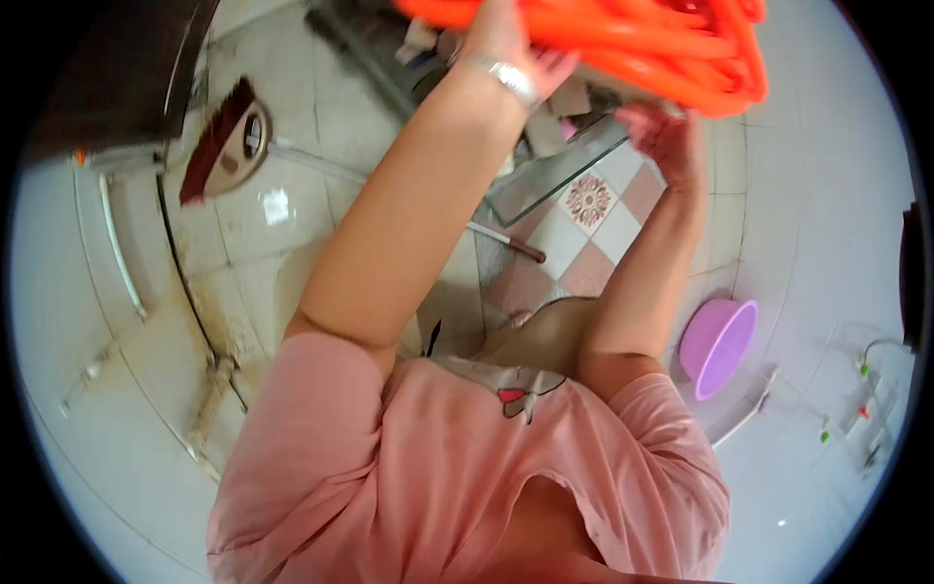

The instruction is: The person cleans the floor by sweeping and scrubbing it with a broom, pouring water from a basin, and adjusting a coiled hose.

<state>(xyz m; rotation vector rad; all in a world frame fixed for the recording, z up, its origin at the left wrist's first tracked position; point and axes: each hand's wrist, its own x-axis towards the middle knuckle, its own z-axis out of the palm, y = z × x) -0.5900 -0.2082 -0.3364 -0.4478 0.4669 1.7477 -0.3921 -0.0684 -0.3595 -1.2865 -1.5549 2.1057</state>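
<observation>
A bright orange bundle of glossy, tube-like plastic loops (662,44) is held up at the top of the head view, partly cut off by the frame. Its exact kind cannot be made out. My left hand (511,44), with a silver band at the wrist, is closed on its left part; some of the fingers are hidden. Beneath the bundle's lower right edge, my right hand (671,146) is slightly blurred, its fingers curled up against the orange plastic. Both arms stretch forward, away from my body.
A glass-topped surface (559,180) with mixed clutter stands beneath the bundle. On the tiled floor lies a broom (229,146) with dark red bristles, its pale handle passing behind my left forearm. A purple basin (720,348) leans by the right wall, near a clip hanger (861,414).
</observation>
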